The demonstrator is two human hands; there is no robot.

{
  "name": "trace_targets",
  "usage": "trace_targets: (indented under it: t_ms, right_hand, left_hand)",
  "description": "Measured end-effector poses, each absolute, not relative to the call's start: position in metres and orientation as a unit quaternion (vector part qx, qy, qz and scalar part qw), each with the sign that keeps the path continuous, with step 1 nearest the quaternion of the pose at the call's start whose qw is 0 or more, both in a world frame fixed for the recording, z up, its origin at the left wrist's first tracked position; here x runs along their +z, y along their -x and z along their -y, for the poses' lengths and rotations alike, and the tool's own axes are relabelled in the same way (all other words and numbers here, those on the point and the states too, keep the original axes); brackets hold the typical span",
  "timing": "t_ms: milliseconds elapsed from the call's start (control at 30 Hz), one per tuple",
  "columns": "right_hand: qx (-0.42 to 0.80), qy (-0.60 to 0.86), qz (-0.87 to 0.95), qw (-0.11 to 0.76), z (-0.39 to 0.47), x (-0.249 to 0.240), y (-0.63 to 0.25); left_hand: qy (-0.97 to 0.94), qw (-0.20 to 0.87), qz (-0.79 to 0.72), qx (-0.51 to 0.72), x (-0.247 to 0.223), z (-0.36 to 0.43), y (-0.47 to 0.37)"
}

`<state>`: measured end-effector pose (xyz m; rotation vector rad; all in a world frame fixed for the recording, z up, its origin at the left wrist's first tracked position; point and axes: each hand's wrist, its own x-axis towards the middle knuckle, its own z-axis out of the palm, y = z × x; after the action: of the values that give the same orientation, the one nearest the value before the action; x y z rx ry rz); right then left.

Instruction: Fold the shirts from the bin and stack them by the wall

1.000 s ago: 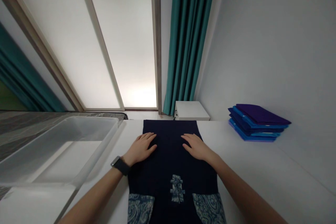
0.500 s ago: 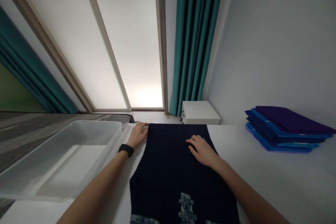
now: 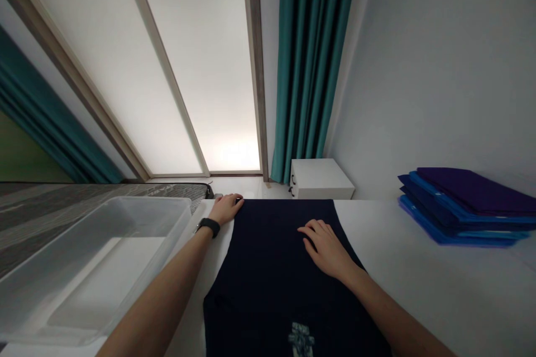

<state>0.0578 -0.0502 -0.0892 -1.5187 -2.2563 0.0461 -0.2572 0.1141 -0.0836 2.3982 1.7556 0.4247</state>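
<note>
A dark navy garment (image 3: 268,268) with a patterned patch (image 3: 301,339) near the bottom of the view lies spread on the white table (image 3: 377,234). My left hand (image 3: 225,207), with a black watch on the wrist, is at the garment's far left corner, its fingertips on the cloth's edge and its fingers apart. On the right part of the cloth rests my right hand (image 3: 324,245), palm down, fingers slightly bent and spread, with nothing held. The near end of the garment is out of view.
To the left stands a clear plastic bin (image 3: 167,251). A stack of folded blue and purple cloths (image 3: 469,206) lies at the right. Beyond the table are a white cabinet (image 3: 320,173), teal curtains (image 3: 312,67) and frosted sliding doors (image 3: 218,78).
My left hand has moved slightly right onto the garment's corner. My right hand stays in nearly the same place on the cloth. The view has shifted a little.
</note>
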Motion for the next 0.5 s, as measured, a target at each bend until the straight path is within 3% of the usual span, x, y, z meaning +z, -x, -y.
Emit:
trace_targets:
  t_ms: [233, 500]
  right_hand:
    - [0.030, 0.546, 0.809, 0.215, 0.050, -0.088, -0.058]
    - [0.029, 0.543, 0.811, 0.216, 0.050, -0.090, -0.058]
  left_hand:
    - [-0.759, 0.105, -0.619, 0.172, -0.086, -0.122, 0.258]
    - [-0.745, 0.229, -0.566, 0.269, -0.085, -0.126, 0.271]
